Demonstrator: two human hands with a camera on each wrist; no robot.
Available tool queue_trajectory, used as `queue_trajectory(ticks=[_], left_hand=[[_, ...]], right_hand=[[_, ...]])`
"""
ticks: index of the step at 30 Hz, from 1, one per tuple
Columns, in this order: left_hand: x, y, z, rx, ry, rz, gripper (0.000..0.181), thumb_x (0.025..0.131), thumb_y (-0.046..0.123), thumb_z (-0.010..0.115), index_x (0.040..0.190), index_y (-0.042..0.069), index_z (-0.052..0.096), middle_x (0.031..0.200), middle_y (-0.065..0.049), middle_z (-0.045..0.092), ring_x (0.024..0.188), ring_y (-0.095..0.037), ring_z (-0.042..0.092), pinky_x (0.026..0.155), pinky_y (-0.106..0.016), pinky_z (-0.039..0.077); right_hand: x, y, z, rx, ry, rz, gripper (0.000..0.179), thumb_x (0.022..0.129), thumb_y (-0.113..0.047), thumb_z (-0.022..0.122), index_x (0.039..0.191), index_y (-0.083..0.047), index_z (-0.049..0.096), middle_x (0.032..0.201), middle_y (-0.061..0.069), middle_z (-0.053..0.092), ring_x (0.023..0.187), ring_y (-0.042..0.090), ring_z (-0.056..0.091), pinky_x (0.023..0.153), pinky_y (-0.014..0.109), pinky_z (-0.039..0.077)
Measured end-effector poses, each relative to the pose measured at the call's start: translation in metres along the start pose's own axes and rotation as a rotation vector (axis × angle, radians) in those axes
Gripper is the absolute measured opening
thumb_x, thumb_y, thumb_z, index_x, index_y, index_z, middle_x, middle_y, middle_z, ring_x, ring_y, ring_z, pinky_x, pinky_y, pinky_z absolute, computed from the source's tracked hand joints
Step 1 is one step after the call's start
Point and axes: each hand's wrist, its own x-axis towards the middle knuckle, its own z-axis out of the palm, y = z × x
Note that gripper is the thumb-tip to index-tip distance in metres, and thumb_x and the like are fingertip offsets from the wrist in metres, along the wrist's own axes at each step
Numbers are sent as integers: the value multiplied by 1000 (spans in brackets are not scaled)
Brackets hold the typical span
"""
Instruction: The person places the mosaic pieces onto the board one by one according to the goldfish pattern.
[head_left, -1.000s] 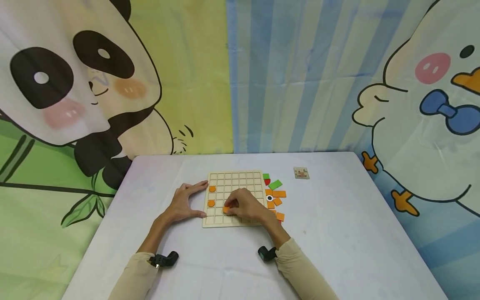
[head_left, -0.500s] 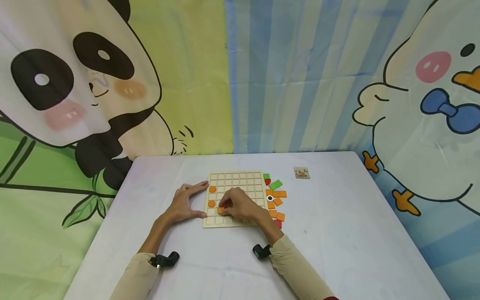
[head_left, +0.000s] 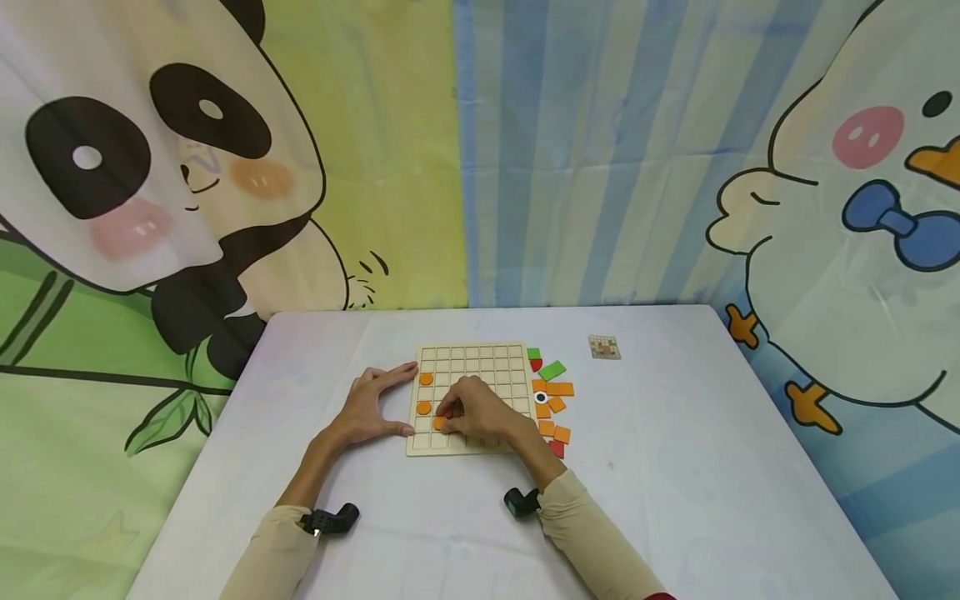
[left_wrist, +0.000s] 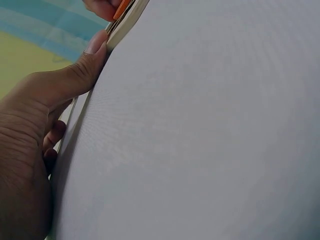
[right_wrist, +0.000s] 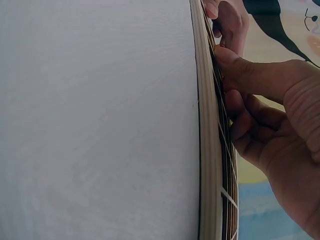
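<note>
A pale wooden grid board [head_left: 480, 365] lies flat on the white table. Two round orange pieces [head_left: 424, 407] sit in cells near its left side. My right hand [head_left: 480, 410] pinches a small orange piece [head_left: 439, 423] between thumb and fingers, low on the board's left part; the fingers hide some of it. My left hand [head_left: 366, 408] is spread at the board's left edge, with thumb and forefinger touching that edge. In the left wrist view the thumb of the left hand [left_wrist: 55, 90] lies along the board's side. The right wrist view shows the right hand [right_wrist: 270, 107] over the grid.
Beyond the board's right edge lie loose orange pieces [head_left: 559, 389], green pieces [head_left: 552, 370], a red piece [head_left: 556, 449] and a white disc with a dark centre [head_left: 541, 398]. A small patterned card [head_left: 604, 347] lies farther back. Printed curtains [head_left: 600, 150] stand behind the table.
My right hand has moved a little left across the board with the orange piece, then stayed nearly still over the last half second. My left hand has kept its place at the edge.
</note>
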Motion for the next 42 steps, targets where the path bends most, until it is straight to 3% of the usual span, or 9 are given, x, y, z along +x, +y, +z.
queue_trajectory(ticks=[7,23,32,42], left_hand=[[-5,-1,3,-19,-14,-22,116,60,53,105,161,23,56,172,3,49,112,-19,47,99,-48,31],[2,-4,0,-2,-13,-4,116,60,52,105,161,22,56,173,3,49,115,-21,48,100,-49,32],[4,-2,-3,14,12,23,114,61,50,105,160,19,58,171,-2,51,112,-21,49,97,-49,32],[1,-3,0,17,-3,-20,116,60,56,104,161,24,57,172,5,49,111,-18,47,97,-47,32]], right_hand=[[-4,0,2,10,-6,19,19,89,-7,91,106,-3,86,90,2,81,74,3,65,71,18,55],[-1,3,1,12,11,10,11,94,-9,86,105,-6,87,94,1,82,78,2,66,74,20,56],[-2,-1,-1,15,16,9,15,94,-8,86,108,-5,85,97,3,82,81,3,66,76,20,56],[-21,-1,-21,15,33,-32,24,90,-6,89,113,1,83,104,11,82,92,21,73,83,26,59]])
